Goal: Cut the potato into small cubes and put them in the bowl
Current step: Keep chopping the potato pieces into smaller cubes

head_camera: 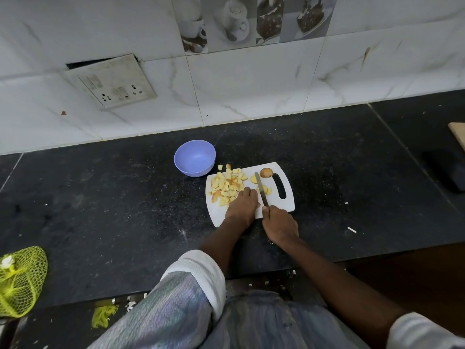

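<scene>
- Nearest to me, I saw the person's rolled white sleeve (201, 273) over the left forearm, at the near edge of the black counter (100, 210).
- At the far left edge a yellow-green mesh bag (20, 280) lay on the counter, well apart from the work.
- The right hand (279, 224) was wrapped round the handle of the knife (261, 188), fingers curled tight about it; the blade ran away from the hand across the white cutting board (289, 197), with its tip near the far slices.
- The left hand (241, 206) rested palm down on the board just left of the blade, fingers held together and fairly straight; I could not tell whether the fingertips pressed a piece beneath them.
- The pile of potato cubes (226, 185) lay touching the left fingertips, spreading up and to the left from them over the board's left half.
- A few potato slices (266, 190) lay right against the blade, between the left fingers and the board's handle slot.
- Farther off, an uncut potato end (265, 172) with brown skin sat at the board's far edge, clear of both hands.
- One loose cube (220, 167) sat off the board's far left corner, beside the bowl.
- The purple bowl (195, 157) stood on the counter just beyond the board's far left corner, with no potato in it.
- Beyond that rose the white tiled wall (251, 84) with a switch plate (113, 81).
</scene>
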